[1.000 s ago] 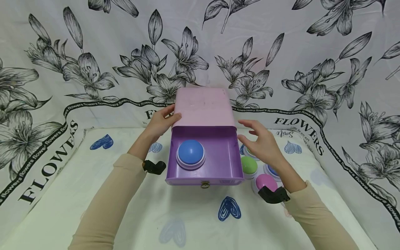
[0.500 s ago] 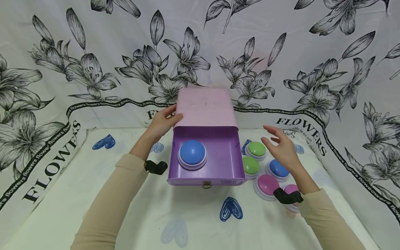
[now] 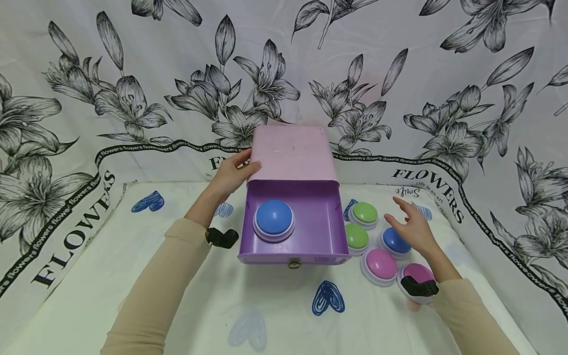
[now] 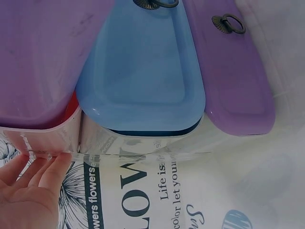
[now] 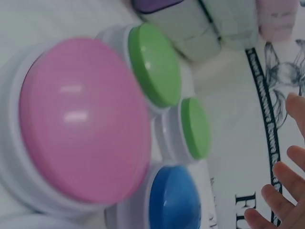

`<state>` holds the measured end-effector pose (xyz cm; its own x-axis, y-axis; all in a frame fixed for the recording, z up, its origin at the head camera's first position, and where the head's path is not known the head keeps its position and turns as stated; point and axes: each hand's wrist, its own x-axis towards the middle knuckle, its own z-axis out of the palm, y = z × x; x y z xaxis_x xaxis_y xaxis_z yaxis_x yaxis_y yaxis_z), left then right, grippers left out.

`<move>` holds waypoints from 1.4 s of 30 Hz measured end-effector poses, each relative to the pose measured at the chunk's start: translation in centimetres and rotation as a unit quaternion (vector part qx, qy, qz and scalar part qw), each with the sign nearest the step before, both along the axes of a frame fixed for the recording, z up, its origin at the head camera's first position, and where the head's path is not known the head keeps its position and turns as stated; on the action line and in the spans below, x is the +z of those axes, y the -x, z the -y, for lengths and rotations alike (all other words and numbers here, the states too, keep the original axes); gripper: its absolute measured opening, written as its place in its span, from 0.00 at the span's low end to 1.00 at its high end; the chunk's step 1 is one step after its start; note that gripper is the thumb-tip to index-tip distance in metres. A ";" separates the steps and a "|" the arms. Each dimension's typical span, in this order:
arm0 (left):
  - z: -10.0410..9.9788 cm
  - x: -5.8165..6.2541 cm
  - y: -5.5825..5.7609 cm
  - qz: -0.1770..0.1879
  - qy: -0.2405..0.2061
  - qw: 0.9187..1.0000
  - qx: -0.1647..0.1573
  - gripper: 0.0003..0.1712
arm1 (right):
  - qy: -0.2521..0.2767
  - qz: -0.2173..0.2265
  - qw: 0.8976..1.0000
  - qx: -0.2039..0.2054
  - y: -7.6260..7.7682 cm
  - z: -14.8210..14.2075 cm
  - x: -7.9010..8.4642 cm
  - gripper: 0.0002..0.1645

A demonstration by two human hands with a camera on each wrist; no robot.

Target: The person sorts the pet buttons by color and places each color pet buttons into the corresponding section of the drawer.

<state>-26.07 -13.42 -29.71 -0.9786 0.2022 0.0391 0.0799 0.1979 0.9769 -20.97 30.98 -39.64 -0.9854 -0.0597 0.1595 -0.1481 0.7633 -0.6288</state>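
Observation:
A stacked drawer unit with a pink top casing (image 3: 293,153) has its purple top drawer (image 3: 317,222) pulled out. Inside that drawer, toward its left, sits a blue dome push button (image 3: 273,217) on a white base. My left hand (image 3: 232,175) rests against the left side of the casing, fingertips touching it with fairly straight fingers, also in the left wrist view. My right hand (image 3: 412,229) hovers with spread fingers over another blue push button (image 3: 394,240), holding nothing. Beside that stand two green push buttons (image 3: 356,236) and two pink push buttons (image 3: 381,264).
Below the open drawer, the left wrist view shows a closed blue drawer (image 4: 143,62) and a closed purple drawer (image 4: 238,81) with ring pulls. A white cloth (image 3: 177,301) with heart prints covers the surface. Flower-printed fabric (image 3: 186,44) hangs behind.
My right hand has moved right and down, from beside the casing to over the loose push buttons, uncovering several of them. My left hand stays on the casing.

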 end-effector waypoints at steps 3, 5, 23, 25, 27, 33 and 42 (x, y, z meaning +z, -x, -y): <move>0.0 0.0 0.0 0.000 0.001 1.000 -0.001 0.37 | -0.017 0.020 1.000 -0.003 -0.3 -0.9 -0.9 0.44; 0.0 0.0 0.0 -0.001 0.001 1.000 -0.002 0.37 | -0.027 0.035 0.999 -0.007 -0.5 -1.5 -1.3 0.46; 0.0 0.0 0.0 -0.004 0.005 1.000 0.003 0.36 | -0.049 0.168 0.984 0.016 -2.3 -4.0 -4.1 0.57; 0.1 -0.1 0.0 -0.005 0.006 1.000 0.003 0.36 | -0.049 0.171 0.984 0.021 -2.5 -4.0 -4.3 0.57; 0.1 -0.1 0.1 -0.004 0.007 1.000 0.002 0.36 | -0.053 0.171 0.984 0.024 -2.6 -3.9 -4.5 0.57; 0.0 0.0 0.1 -0.004 0.006 1.000 0.001 0.36 | -0.065 0.167 0.984 0.024 -2.8 -3.7 -4.7 0.58; 0.0 0.2 -0.1 0.000 0.003 1.000 0.003 0.36 | -0.070 0.172 0.983 0.017 -2.7 -3.6 -5.0 0.57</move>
<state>-25.97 -13.38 -29.52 -0.9797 0.1971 0.0375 0.0786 0.2050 0.9756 -18.28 34.56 -44.63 -0.9768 -0.0913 -0.1937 0.0273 0.8440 -0.5357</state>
